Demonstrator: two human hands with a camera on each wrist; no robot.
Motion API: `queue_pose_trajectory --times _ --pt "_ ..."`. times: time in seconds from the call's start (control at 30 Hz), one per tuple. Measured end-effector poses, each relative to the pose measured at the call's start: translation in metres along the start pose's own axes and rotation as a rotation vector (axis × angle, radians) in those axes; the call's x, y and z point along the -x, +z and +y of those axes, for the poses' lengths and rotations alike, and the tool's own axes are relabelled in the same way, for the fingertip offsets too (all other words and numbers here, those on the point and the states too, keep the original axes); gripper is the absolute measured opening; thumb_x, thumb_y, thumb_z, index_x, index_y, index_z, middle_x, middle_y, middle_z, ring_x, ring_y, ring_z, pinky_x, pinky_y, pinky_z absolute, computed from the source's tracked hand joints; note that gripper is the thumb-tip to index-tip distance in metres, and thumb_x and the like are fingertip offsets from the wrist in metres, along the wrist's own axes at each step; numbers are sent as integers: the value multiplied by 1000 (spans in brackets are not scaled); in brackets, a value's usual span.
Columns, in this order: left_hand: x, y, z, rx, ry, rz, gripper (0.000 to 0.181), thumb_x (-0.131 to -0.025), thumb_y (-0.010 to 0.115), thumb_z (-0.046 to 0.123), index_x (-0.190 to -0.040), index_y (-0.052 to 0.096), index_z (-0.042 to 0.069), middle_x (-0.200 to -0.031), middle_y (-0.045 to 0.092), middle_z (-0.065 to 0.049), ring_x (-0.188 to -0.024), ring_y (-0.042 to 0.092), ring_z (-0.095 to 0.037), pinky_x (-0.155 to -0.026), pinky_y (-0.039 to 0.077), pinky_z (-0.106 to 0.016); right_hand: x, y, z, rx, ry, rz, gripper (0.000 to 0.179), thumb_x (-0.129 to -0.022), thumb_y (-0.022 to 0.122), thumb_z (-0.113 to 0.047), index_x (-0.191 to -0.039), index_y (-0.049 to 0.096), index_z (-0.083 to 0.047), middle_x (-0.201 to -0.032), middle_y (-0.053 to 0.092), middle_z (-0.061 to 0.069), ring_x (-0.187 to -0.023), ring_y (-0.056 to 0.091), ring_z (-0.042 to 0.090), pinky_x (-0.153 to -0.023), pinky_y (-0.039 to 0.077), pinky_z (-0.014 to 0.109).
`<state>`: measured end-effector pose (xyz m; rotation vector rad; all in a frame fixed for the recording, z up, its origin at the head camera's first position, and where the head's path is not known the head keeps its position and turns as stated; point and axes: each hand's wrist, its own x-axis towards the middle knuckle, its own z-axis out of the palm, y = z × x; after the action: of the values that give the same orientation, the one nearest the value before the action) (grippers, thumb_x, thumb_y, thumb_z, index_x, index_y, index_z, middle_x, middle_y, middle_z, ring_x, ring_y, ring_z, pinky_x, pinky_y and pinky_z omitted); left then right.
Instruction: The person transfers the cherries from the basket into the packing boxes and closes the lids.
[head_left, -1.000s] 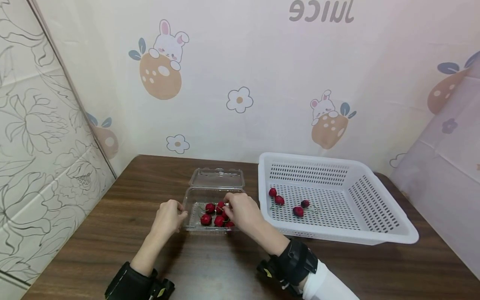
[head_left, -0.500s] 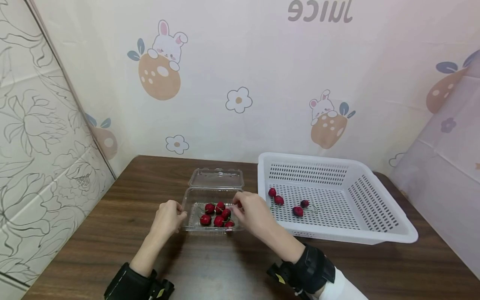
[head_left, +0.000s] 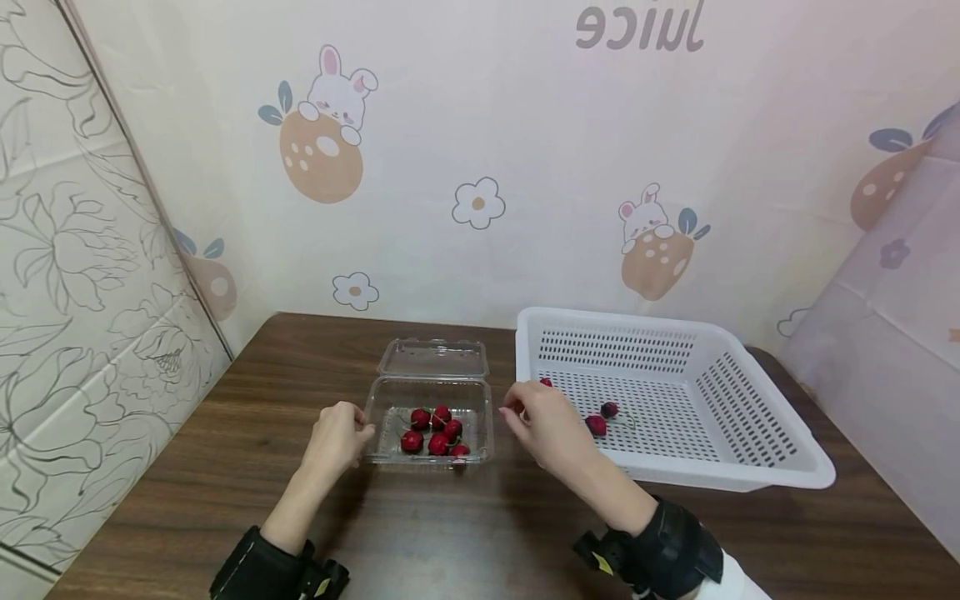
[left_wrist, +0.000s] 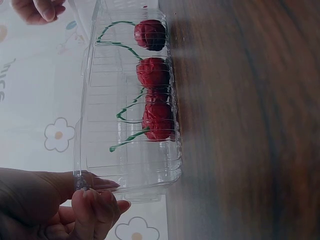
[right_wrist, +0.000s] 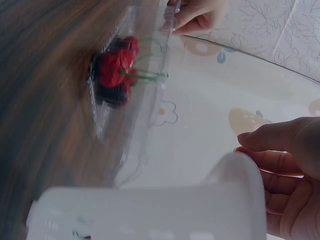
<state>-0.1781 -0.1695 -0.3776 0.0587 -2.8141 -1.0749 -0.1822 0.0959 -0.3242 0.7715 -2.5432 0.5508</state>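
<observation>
My left hand (head_left: pixel 335 433) pinches the left rim of a clear plastic clamshell box (left_wrist: pixel 100 165) between thumb and fingers. Several red cherries (head_left: pixel 438 443) with green stems lie inside the box, and its lid (head_left: pixel 433 358) is folded back. My right hand (head_left: pixel 551 425) hovers over the left edge of a white slotted basket (head_left: pixel 750 400), its fingers loosely bent and nothing seen between them. Two dark red cherries (head_left: pixel 596 425) show on the basket floor. A third cherry (head_left: pixel 546 382) peeks out behind the right hand, which may hide more.
Box and basket stand side by side on a brown wooden table (head_left: pixel 420 533). A patterned wall covering (head_left: pixel 480 267) rises directly behind the table, and another flower-print sheet (head_left: pixel 90 333) hangs at the left.
My right hand has moved right, from above the cherries in the box to the basket's left edge, covering a cherry there. The left hand keeps its hold on the box rim.
</observation>
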Motion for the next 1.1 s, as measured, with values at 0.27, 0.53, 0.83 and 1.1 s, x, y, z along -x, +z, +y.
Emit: queue_pose_trajectory --times 0.27,0.53,0.83,1.1 --pt "0 1 0 7 -5 -5 14 -78 57 -1 -85 58 -13 -59 59 -9 -32 49 -9 -36 43 -24 7 -15 15 52 44 -21 10 -75 67 -9 -73 58 -9 -69 57 0 -59 52 10 -52 43 23" --pt "0 0 -1 8 -10 -8 14 -78 57 -1 -85 59 -13 -59 60 -8 -32 49 -9 -36 43 -24 16 -29 35 46 81 -69 10 -73 68 -7 -72 59 -9 -66 56 -1 -57 47 9 -51 42 23" --pt "0 0 -1 6 -14 -13 15 -79 57 0 -86 59 -13 -56 58 -7 -32 49 -9 -37 43 -24 22 -40 49 59 105 -143 9 -74 68 -8 -73 59 -8 -59 49 -4 -52 42 8 -47 38 21" --pt "0 0 0 4 -23 -14 14 -79 58 0 -85 59 -13 -57 59 -7 -32 49 -9 -37 43 -24 24 -47 62 79 96 -210 10 -74 67 -9 -71 57 -9 -59 48 -5 -52 41 7 -47 37 21"
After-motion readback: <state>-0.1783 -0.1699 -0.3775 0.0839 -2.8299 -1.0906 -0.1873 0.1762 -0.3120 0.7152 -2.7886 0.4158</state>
